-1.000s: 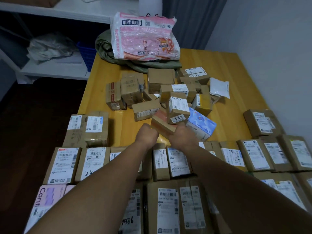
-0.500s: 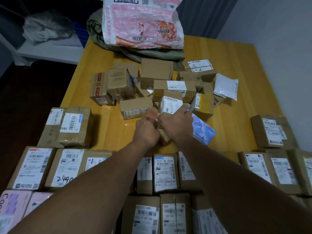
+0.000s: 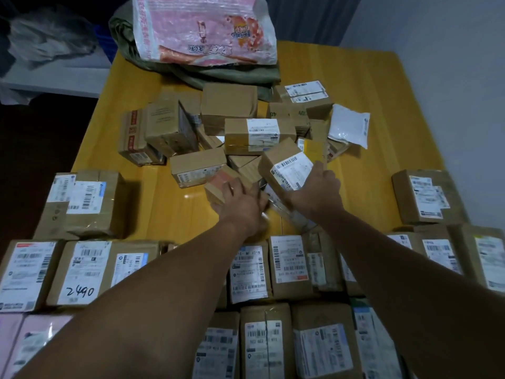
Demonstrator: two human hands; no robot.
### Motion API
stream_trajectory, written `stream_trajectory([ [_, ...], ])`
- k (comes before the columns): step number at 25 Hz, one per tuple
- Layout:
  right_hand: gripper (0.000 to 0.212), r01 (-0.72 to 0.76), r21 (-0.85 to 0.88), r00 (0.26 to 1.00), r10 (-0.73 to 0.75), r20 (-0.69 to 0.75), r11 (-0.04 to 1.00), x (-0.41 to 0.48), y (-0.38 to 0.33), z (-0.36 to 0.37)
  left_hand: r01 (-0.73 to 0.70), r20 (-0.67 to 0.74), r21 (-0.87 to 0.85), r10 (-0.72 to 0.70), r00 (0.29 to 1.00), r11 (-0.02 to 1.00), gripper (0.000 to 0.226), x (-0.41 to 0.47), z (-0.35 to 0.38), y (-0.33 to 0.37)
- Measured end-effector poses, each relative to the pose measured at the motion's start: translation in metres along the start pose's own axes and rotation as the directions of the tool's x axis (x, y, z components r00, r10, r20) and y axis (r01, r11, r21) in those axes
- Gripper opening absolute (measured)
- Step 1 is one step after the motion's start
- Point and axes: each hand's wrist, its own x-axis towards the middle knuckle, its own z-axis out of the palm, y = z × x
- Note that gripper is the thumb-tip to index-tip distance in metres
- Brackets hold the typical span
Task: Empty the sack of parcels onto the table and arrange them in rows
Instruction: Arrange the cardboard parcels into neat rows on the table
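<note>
The left hand (image 3: 241, 205), grip wide, pressed flat on a small brown parcel (image 3: 218, 184); the right hand (image 3: 318, 192) held in its grip a labelled carton (image 3: 284, 166), tilted, long axis roughly crosswise.

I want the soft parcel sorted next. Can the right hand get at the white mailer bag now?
Probably yes: the white mailer bag lies uncovered at the pile's right edge, beyond the right hand, though that hand holds a labelled box.

Dim, bluish light; glare spot on the table (image 3: 188, 196); hands motion-blurred; wide-angle edges bowed.
</note>
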Motion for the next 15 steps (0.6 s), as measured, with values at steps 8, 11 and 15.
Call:
stream_trajectory([
  [8,0.103,0.019,-0.039,0.999,-0.021,-0.042,0.999,-0.009,-0.002,0.000,0.004,-0.008,-0.022,-0.004,1.000,1.000,0.061,-0.004,-0.002,-0.007],
  [11,0.100,0.073,-0.030,0.988,-0.076,-0.136,0.997,-0.012,-0.005,-0.004,0.020,-0.082,-0.071,-0.025,0.996,0.997,0.059,-0.006,0.000,-0.014],
  [15,0.088,0.188,0.012,0.949,-0.178,-0.258,0.982,-0.018,-0.017,-0.009,0.172,-0.113,-0.140,-0.188,0.976,0.975,0.105,-0.004,-0.002,-0.008],
])
